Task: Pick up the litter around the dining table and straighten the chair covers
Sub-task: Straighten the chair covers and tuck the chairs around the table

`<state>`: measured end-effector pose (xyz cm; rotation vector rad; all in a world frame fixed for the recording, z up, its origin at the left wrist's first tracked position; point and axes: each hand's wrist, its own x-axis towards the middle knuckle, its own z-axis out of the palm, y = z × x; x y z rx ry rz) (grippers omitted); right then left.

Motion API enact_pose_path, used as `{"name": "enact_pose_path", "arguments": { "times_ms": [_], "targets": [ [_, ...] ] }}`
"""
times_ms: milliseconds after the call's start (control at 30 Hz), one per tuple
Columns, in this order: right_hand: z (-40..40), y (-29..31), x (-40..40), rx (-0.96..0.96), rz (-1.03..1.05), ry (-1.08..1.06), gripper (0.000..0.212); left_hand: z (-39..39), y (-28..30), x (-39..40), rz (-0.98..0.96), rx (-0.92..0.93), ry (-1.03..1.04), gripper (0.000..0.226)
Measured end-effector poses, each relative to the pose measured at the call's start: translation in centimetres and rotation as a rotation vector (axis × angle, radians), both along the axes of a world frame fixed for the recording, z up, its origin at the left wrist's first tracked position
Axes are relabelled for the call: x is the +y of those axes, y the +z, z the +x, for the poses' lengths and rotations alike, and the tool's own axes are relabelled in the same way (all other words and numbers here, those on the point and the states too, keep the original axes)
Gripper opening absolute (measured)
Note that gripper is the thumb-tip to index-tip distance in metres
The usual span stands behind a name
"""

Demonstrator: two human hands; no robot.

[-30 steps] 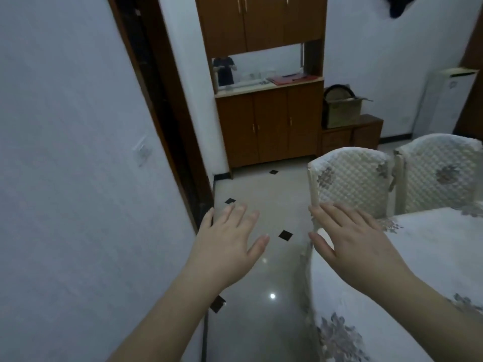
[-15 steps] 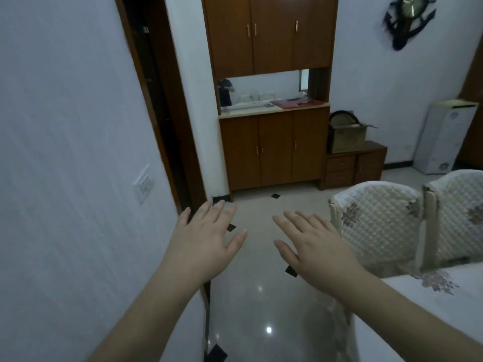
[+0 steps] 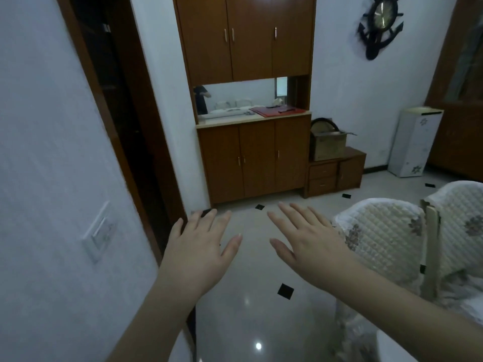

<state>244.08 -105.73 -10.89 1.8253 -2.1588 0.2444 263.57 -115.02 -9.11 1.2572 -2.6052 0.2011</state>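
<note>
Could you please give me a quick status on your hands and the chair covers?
Left hand and right hand open, holding nothing. Quilted chair covers untouched, beside right hand. No litter visible on the floor.

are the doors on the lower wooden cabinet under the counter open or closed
Closed. All three doors of the lower cabinet sit flush in one flat front, handles in line, with no gap or interior showing.
</note>
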Motion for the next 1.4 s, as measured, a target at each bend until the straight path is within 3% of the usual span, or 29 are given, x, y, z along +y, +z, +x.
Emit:
{"name": "enact_pose_path", "arguments": {
  "times_ms": [133, 300, 500, 733, 1033, 1133, 1300, 1400],
  "targets": [
    [-4.0, -0.4, -4.7, 0.004, 0.031, 0.011, 0.06, -4.8, 0.3, -4.9, -0.006, -0.028, 0.004, 0.064],
    [-10.1, 0.0, -11.0, -0.068, 0.061, 0.034, 0.09, -11.5, 0.8, -10.7, 0.017, -0.114, -0.051, 0.069],
    [-16.0, 1.6, -17.7, -0.116, 0.017, -0.027, 0.084, -16.9, 1.5, -17.0, 0.011, -0.06, -0.062, 0.065],
    [-20.9, 0.9, -25.1, -0.137, 0.025, -0.1, 0.052, -22.2, 0.3, -26.1, 0.091, -0.048, -0.085, 0.064],
    [-25.6, 0.7, -38.5, -0.081, -0.021, -0.122, 0.053, -25.8, 0.8, -41.3, 0.074, 0.01, -0.066, 0.066],
    [-27.4, 1.3, -42.7, -0.08, -0.042, -0.157, 0.071, -27.4, 1.2, -46.5, 0.083, 0.01, -0.071, 0.066],
    [-30.9, 1.5, -47.9, -0.112, -0.029, -0.243, 0.053, -31.7, 1.2, -53.4, 0.106, 0.012, -0.136, 0.066],
    [-33.6, 0.8, -49.9, -0.112, -0.01, -0.309, 0.061, -35.5, 0.7, -56.0, 0.1, 0.008, -0.191, 0.065]
  ]
}}
